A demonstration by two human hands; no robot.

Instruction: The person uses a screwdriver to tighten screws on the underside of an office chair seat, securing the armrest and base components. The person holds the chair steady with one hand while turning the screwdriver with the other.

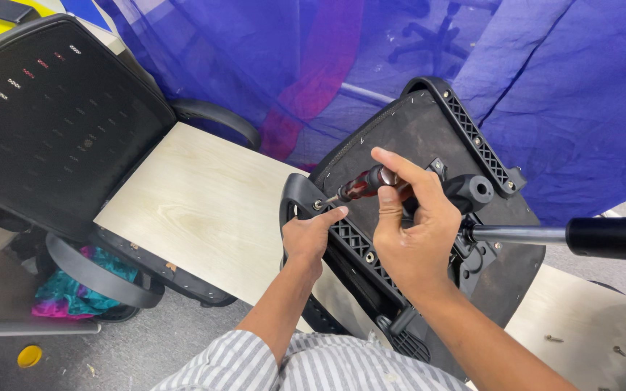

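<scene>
While the upturned chair seat (pixel 429 137) lies tilted on the pale wooden board (pixel 204 203), the right hand (pixel 414 224) is curled tight round a dark red screwdriver (pixel 367 182), its tip set on a screw (pixel 318 205) in the black armrest bracket (pixel 306 199). Beside it, the left hand (pixel 307 239) is closed over that bracket's edge, thumb just by the screw. Off left stands a black mesh chair back (pixel 52 108), and a metal gas cylinder (pixel 545 234) juts right.
</scene>
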